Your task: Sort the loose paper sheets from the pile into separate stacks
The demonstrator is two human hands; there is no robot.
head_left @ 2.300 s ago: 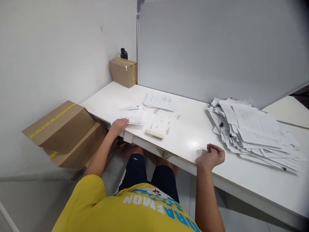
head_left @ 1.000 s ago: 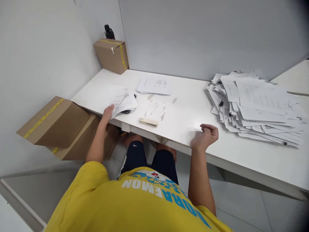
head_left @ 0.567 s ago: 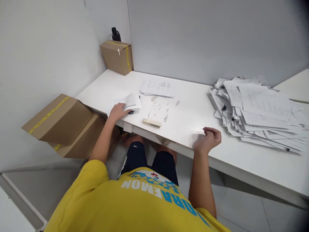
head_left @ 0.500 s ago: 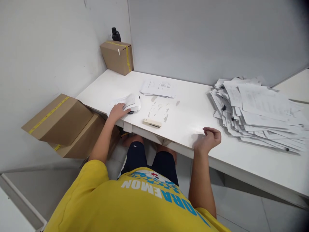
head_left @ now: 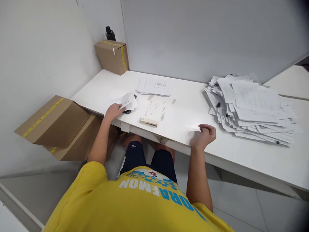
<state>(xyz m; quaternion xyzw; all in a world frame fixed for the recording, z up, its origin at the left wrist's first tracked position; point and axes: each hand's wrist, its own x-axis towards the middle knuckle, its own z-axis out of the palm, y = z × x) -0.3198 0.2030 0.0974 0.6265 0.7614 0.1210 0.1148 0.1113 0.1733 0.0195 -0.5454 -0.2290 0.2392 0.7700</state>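
While the left hand (head_left: 113,111) closes its thumb and fingers on the near left edge of some loose papers (head_left: 130,102), left of the centre of the frame, those sheets bow upward over a dark object (head_left: 127,111) that they mostly cover, too hidden to make out. The papers lie close to the front edge of the white tabletop (head_left: 178,112).

At the right of centre, the right hand (head_left: 204,137) rests by the front edge, its fingers curled in and loosely closed, with nothing seen in its grasp. Nearest to it, filling the right side of the frame, is a tall, untidy paper heap (head_left: 253,109), its sheets jutting out at many angles.

Just right of the loose papers, near the middle of the frame, lies a cream stapler (head_left: 149,122), with grey marks (head_left: 163,116) on the surface behind it. Farther back, above the centre, a low, flatter paper stack (head_left: 153,87) shows printed text on its top sheet.

In the upper left, a brown box (head_left: 109,58) with yellow tape stands at the back corner, a black bottle (head_left: 110,33) showing behind it. At the left of the frame, beside the front edge, a tilted carton (head_left: 54,124) leans over a lower carton (head_left: 79,141). A yellow shirt (head_left: 116,206) fills the bottom
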